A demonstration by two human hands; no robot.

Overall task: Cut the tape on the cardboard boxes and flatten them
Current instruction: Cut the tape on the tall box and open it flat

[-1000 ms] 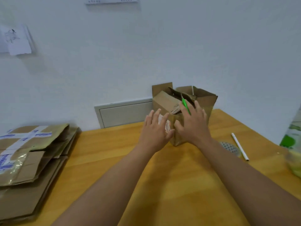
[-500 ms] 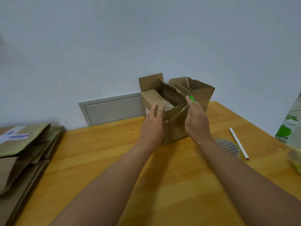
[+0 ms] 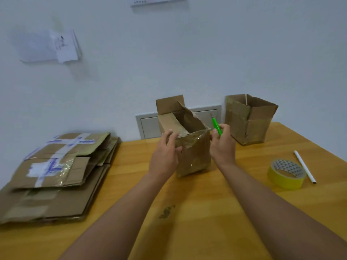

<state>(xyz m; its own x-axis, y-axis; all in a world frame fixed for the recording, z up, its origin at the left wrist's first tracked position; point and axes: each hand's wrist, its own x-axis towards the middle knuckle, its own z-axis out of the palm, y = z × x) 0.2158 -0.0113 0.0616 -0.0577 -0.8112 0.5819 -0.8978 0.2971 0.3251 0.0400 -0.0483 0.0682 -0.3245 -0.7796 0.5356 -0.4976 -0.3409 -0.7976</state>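
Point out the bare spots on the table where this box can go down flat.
Bare wood lies between the flat stack and the left forearm, and near the front edge by the stain. Between the held box and the tape roll is a narrower gap. The right side is crowded: roll, pen, second box.

Blue print on the flattened boxes' (image 3: 56, 166) white labels is too blurred to read.
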